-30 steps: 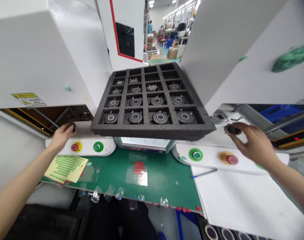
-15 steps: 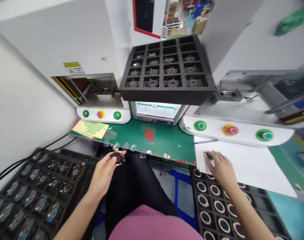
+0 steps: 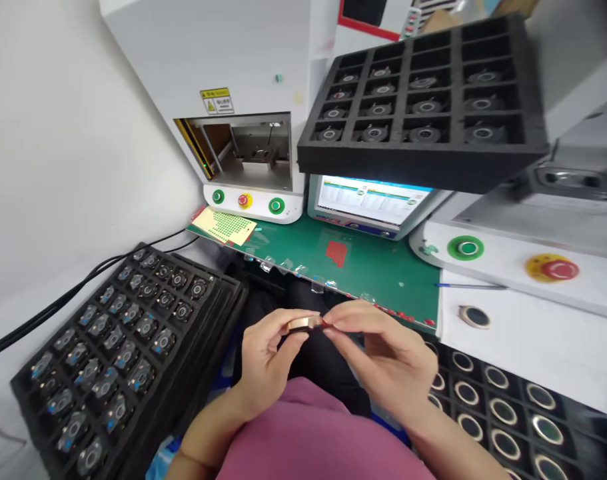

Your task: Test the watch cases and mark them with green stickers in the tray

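In front of my body, my left hand (image 3: 270,347) grips a gold-edged watch case (image 3: 299,325) by its sides, between thumb and fingers. The thumb and fingers of my right hand (image 3: 383,350) meet at the case's right end, pinching a small red piece (image 3: 324,323). Whether that piece is fixed to the case I cannot tell. To the right, a round gold-rimmed watch part (image 3: 474,317) with a dark face lies on white paper (image 3: 453,333).
A foam tray of watch bodies (image 3: 133,313) is stacked at left; another with gold-rimmed rings (image 3: 503,410) sits at right. A black foam tray (image 3: 423,167) stands above the screen (image 3: 373,203). Press machines (image 3: 253,200) flank the green bench (image 3: 303,247), which bears red stickers (image 3: 336,253).
My right hand has left the gold-rimmed part on the paper and come over to the watch case in my left hand. The left hand has moved toward the middle. The view has turned left.
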`<state>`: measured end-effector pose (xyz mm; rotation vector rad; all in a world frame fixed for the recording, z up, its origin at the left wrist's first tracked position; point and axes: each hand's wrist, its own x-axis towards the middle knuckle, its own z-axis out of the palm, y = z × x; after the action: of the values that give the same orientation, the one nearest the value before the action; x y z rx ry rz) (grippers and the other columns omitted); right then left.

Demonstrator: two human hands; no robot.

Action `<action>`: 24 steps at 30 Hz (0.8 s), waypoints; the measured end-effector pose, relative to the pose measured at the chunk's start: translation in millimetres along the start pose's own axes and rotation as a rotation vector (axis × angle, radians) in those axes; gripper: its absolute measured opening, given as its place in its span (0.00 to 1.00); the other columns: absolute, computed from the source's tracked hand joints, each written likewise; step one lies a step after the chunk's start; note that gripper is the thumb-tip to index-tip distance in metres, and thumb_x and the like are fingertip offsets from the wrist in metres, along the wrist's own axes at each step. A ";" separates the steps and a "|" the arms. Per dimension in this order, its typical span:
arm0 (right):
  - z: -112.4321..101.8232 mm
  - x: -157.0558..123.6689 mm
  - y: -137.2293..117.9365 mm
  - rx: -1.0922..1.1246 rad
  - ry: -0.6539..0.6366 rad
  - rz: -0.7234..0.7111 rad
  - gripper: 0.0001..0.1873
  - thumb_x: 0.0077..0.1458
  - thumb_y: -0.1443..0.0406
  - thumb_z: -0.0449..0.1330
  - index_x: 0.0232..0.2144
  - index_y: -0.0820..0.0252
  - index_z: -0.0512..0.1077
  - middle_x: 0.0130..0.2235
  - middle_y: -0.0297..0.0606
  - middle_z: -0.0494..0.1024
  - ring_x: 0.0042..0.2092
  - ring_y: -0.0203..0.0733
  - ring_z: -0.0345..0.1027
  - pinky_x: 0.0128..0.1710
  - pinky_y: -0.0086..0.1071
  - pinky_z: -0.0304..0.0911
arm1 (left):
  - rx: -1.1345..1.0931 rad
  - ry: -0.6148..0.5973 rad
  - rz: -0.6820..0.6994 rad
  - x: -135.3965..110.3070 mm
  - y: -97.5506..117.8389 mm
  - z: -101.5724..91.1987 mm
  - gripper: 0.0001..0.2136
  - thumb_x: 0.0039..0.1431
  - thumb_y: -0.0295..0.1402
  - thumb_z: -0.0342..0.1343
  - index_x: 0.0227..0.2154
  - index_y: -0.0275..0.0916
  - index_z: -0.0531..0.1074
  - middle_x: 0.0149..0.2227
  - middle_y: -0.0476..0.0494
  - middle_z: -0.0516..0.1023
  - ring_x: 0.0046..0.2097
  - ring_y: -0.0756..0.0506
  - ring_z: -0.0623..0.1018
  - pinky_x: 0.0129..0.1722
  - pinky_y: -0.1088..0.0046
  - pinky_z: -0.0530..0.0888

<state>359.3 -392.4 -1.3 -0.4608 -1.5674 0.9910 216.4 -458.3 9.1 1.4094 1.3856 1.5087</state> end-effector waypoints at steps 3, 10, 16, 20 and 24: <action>-1.3 -3.3 -3.1 0.007 -0.033 -0.009 0.17 0.50 0.81 0.61 0.38 0.56 0.73 0.34 0.35 0.78 0.36 0.39 0.74 0.36 0.34 0.71 | 0.098 -0.056 0.045 -3.6 2.4 -7.6 0.11 0.62 0.25 0.54 0.45 0.40 0.76 0.41 0.44 0.82 0.41 0.49 0.80 0.42 0.76 0.76; -12.2 -3.1 -6.0 -0.109 -0.260 -0.012 0.12 0.53 0.77 0.59 0.36 0.55 0.71 0.33 0.38 0.75 0.36 0.40 0.72 0.32 0.32 0.69 | 0.231 -0.214 0.114 -1.9 12.2 -23.0 0.12 0.63 0.30 0.53 0.46 0.35 0.76 0.39 0.39 0.82 0.40 0.46 0.79 0.43 0.71 0.75; -12.5 9.5 -5.5 -0.018 -0.461 0.039 0.11 0.55 0.77 0.56 0.30 0.56 0.65 0.30 0.34 0.71 0.31 0.35 0.69 0.28 0.29 0.68 | 0.209 -0.253 0.067 -4.4 12.5 -28.8 0.11 0.64 0.30 0.53 0.46 0.36 0.76 0.41 0.40 0.82 0.41 0.46 0.79 0.44 0.72 0.74; -8.2 7.1 -2.1 -0.033 -0.314 0.001 0.13 0.53 0.78 0.59 0.34 0.56 0.69 0.34 0.36 0.75 0.35 0.38 0.72 0.34 0.32 0.71 | 0.198 -0.228 0.074 -2.3 8.5 -28.5 0.11 0.64 0.29 0.53 0.45 0.37 0.76 0.40 0.41 0.82 0.41 0.46 0.79 0.43 0.73 0.74; -4.1 2.6 -1.5 -0.049 -0.200 -0.094 0.19 0.49 0.82 0.62 0.39 0.58 0.72 0.34 0.38 0.79 0.37 0.40 0.75 0.37 0.34 0.73 | 0.223 -0.206 0.103 -2.5 0.9 -28.2 0.12 0.62 0.27 0.54 0.47 0.39 0.75 0.42 0.42 0.82 0.42 0.47 0.79 0.42 0.74 0.74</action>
<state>362.8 -389.9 1.4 -0.3254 -1.7788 0.9510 190.2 -468.1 13.0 1.7446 1.4030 1.2585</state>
